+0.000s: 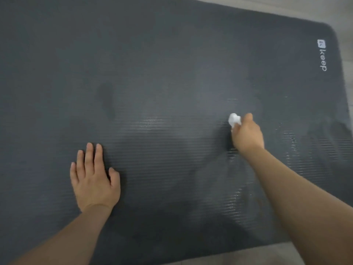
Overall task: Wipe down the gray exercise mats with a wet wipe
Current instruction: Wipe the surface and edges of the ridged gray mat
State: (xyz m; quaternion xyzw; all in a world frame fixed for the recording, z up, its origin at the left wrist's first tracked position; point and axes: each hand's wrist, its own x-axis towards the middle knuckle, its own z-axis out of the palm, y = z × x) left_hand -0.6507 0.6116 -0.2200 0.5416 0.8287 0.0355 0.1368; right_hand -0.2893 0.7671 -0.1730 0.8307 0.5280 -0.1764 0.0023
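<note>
**Wipe bunched in right hand on gray mat**

Nearest, the left hand (94, 178) lies flat on the gray mat (162, 73), grip released, fingers straight. Farther right, the right hand (246, 132) has its grip clenched around a crumpled white wet wipe (233, 119) against the mat's damp, shiny ribs. Beyond, a white logo (322, 54) marks the far corner, beside pale floor (286, 6).

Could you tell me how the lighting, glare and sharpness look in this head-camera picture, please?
Head view: soft, dim light; pale sheen streaks on the ribbed dark gray foam mat near the right hand; the crumpled white wet wipe is slightly blurred; a faint shadow beside the flat left hand; mat edges bow from wide-angle distortion.
</note>
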